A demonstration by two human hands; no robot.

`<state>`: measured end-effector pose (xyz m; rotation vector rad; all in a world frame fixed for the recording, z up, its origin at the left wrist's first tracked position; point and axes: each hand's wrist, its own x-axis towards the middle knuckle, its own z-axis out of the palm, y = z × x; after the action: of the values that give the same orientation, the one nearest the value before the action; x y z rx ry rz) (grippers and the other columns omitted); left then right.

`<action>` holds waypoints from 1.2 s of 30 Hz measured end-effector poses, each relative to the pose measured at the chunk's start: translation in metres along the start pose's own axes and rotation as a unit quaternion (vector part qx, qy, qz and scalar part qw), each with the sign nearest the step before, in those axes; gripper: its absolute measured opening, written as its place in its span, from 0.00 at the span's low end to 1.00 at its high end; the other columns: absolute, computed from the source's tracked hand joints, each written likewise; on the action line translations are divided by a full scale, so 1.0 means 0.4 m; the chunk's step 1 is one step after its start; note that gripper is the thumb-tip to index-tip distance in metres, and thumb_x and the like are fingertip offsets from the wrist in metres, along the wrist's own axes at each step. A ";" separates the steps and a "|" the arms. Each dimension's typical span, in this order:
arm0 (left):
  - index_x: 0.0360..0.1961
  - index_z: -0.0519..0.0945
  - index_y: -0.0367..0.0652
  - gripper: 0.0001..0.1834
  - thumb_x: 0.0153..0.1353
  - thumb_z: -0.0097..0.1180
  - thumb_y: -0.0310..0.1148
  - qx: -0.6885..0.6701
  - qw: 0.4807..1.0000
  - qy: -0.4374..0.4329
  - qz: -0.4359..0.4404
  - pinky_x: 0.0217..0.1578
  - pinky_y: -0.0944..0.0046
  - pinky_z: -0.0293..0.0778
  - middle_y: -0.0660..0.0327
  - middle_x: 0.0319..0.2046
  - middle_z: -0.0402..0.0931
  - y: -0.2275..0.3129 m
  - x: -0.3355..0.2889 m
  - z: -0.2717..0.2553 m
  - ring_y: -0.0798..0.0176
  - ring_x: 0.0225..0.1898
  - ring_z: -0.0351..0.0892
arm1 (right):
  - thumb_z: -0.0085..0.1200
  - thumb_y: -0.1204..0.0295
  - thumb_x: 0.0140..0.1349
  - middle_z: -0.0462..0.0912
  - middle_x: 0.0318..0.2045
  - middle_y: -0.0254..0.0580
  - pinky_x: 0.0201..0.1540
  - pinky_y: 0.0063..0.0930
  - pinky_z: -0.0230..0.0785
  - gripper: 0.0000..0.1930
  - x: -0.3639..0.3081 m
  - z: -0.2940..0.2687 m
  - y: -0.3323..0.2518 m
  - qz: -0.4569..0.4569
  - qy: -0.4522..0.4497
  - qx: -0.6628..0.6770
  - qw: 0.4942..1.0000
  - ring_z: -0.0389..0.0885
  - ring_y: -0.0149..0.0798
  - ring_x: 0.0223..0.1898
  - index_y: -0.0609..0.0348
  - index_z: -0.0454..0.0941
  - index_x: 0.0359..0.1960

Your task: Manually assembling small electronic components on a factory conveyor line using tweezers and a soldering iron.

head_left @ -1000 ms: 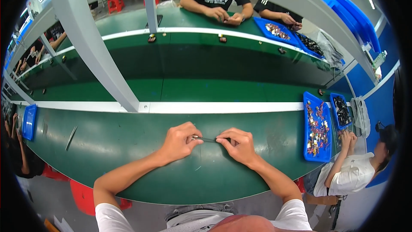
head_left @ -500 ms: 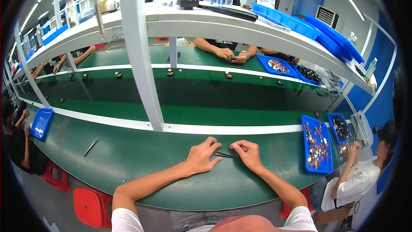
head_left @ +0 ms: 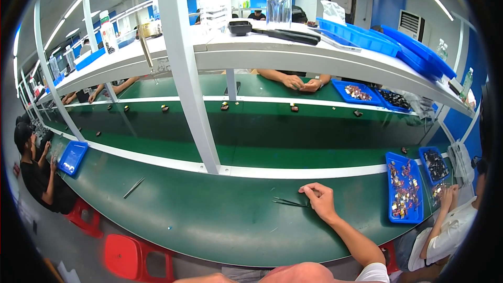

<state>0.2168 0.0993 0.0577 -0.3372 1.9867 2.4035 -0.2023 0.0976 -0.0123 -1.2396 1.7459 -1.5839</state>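
My right hand (head_left: 318,199) is closed above the green bench (head_left: 236,230), with its thumb and index finger pinched together. Dark tweezers (head_left: 290,202) stick out of this hand to the left, their two slim tips apart and the joined end hidden at the hand. Whether the fingertips also pinch something small, I cannot make out. My left hand is out of sight; only a bit of my left forearm (head_left: 207,279) shows at the lower edge. A second pair of tweezers (head_left: 134,187) lies farther left on the bench.
On the right, a blue tray (head_left: 390,199) holds many small parts, beside a smaller tray (head_left: 444,179) of black pieces. Small components (head_left: 294,108) sit along the green conveyor (head_left: 314,131) behind a white rail. A post (head_left: 191,73) and shelf stand ahead. Co-workers sit on both sides and opposite.
My left hand has drawn back from beside the tweezers and out of view. My right hand remains closed at the tweezers. The whole view has shifted, so the bench appears lower and farther right.
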 end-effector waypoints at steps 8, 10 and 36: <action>0.59 0.82 0.34 0.24 0.69 0.63 0.40 -0.067 0.930 0.332 -0.144 0.64 0.50 0.71 0.45 0.57 0.82 -0.390 -0.007 0.112 0.52 0.61 0.78 | 0.61 0.72 0.71 0.91 0.33 0.36 0.29 0.18 0.68 0.09 -0.009 -0.013 -0.033 0.031 -0.007 -0.026 0.999 0.78 0.20 0.27 0.66 0.88 0.40; 0.66 0.77 0.37 0.27 0.71 0.60 0.41 0.450 0.768 0.446 -0.100 0.72 0.44 0.61 0.39 0.67 0.72 -0.592 0.017 0.083 0.41 0.72 0.65 | 0.61 0.72 0.70 0.90 0.32 0.35 0.28 0.19 0.67 0.08 -0.013 -0.019 -0.035 0.004 -0.005 -0.067 0.998 0.76 0.20 0.24 0.65 0.88 0.39; 0.50 0.88 0.41 0.19 0.64 0.60 0.41 0.220 0.843 0.411 -0.268 0.46 0.50 0.80 0.44 0.44 0.86 -0.605 -0.126 0.235 0.46 0.44 0.87 | 0.60 0.76 0.68 0.86 0.28 0.32 0.22 0.20 0.52 0.07 -0.025 0.000 -0.038 -0.059 -0.014 -0.101 0.993 0.63 0.18 0.20 0.66 0.88 0.34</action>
<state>0.2849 0.2452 -0.1523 -1.8407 2.1607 1.4781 -0.1929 0.1071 0.0001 -1.4794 1.8826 -1.4735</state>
